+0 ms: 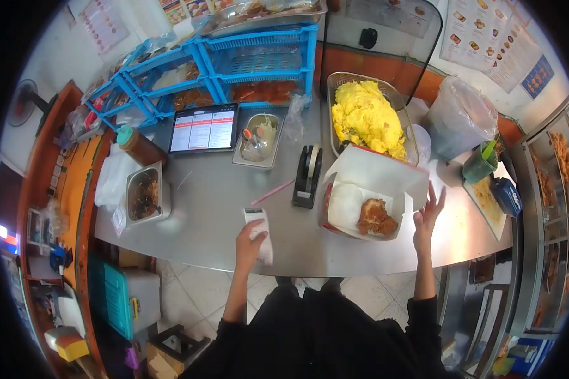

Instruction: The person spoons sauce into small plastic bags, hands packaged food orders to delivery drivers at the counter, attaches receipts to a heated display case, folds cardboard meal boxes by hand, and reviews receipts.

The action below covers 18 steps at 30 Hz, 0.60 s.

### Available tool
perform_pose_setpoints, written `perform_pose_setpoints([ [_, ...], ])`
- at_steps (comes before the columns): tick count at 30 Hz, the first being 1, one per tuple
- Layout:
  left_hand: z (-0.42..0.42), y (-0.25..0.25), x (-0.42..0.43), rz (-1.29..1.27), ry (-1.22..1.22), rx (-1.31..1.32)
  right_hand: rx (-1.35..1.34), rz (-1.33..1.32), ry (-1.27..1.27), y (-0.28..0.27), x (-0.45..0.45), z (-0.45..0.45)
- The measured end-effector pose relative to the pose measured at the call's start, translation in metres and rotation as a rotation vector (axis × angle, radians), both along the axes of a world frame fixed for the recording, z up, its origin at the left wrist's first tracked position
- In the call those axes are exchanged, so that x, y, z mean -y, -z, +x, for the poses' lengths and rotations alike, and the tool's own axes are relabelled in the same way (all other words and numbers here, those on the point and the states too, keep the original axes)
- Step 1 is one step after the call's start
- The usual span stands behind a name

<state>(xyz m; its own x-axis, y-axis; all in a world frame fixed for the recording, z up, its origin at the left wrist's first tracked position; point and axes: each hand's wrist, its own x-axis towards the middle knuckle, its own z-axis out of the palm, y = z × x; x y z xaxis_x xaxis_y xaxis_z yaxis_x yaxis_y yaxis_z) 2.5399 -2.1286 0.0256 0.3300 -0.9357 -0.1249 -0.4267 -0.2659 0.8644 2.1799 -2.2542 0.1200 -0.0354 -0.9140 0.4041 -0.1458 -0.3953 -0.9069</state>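
My left hand (pixel 249 245) pinches a white printed receipt (pixel 267 249) at the front edge of the metal table. To the right, an open takeaway box (pixel 331 226) with its lid (pixel 378 172) raised holds a piece of fried chicken (pixel 374 215) and a white rounded bundle (pixel 346 203), perhaps wrapped rice. My right hand (pixel 427 220) is at the box's right side, fingers spread. Whether it touches the lid's edge, I cannot tell. Between the receipt and the box stand a black tape dispenser (pixel 306 180) and a thin pink stick (pixel 274 192).
Behind are a tablet (pixel 203 129), a metal tub with scissors (pixel 257 140), blue racks (pixel 262 57) and a basket of yellow food (pixel 368 117). A dark-food tub (pixel 146 194) and sauce bottle (pixel 140 145) stand left; a lined bucket (pixel 459 120) and green cup (pixel 480 165) right.
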Motion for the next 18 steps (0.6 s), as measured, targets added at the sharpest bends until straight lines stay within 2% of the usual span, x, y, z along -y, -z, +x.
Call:
perform_pose_setpoints([
  [1, 0.0, -0.015, -0.004, -0.123, 0.161, -0.191, 0.002, -0.004, 0.007, -0.002, 0.005, -0.003],
  [2, -0.021, -0.058, -0.005, -0.064, 0.163, -0.502, -0.06, 0.052, -0.033, -0.003, 0.007, -0.007],
  [3, -0.038, -0.081, -0.002, -0.125, 0.235, -0.569, -0.124, 0.11, -0.076, -0.005, 0.008, -0.009],
  [4, -0.054, -0.095, 0.003, -0.189, 0.306, -0.636, -0.157, 0.024, -0.068, -0.008, 0.009, -0.006],
  [5, -0.07, -0.104, 0.013, -0.272, 0.454, -0.519, -0.158, 0.02, -0.07, -0.006, 0.01, -0.007],
  [6, -0.092, -0.105, 0.026, -0.284, 0.497, -0.749, -0.15, 0.029, -0.063, -0.003, 0.011, -0.008],
  [7, -0.11, -0.103, 0.041, -0.35, 0.557, -0.643, -0.142, 0.037, -0.054, -0.001, 0.011, -0.01],
  [8, -0.132, -0.096, 0.058, -0.379, 0.479, -0.405, -0.142, 0.03, -0.05, -0.005, 0.011, -0.009],
  [9, -0.145, -0.104, 0.07, -0.199, 0.446, -0.225, -0.132, 0.062, -0.066, -0.009, 0.01, -0.008],
  [11, -0.162, -0.086, 0.093, -0.328, 0.427, 0.239, -0.123, 0.089, -0.071, -0.014, 0.012, -0.013],
  [12, -0.165, -0.082, 0.097, -0.334, 0.435, 0.239, -0.199, 0.107, -0.12, -0.013, 0.017, -0.016],
  [14, -0.166, -0.081, 0.1, -0.312, 0.443, 0.694, -0.295, 0.165, -0.17, -0.012, 0.02, -0.019],
  [15, -0.164, -0.084, 0.097, -0.318, 0.452, 0.697, -0.291, 0.162, -0.16, -0.012, 0.019, -0.019],
  [17, -0.151, -0.091, 0.089, -0.446, 0.169, 0.514, -0.385, 0.196, -0.132, -0.015, 0.018, -0.017],
  [18, -0.141, -0.09, 0.094, -0.605, 0.06, 0.495, -0.376, 0.183, -0.091, -0.014, 0.018, -0.016],
])
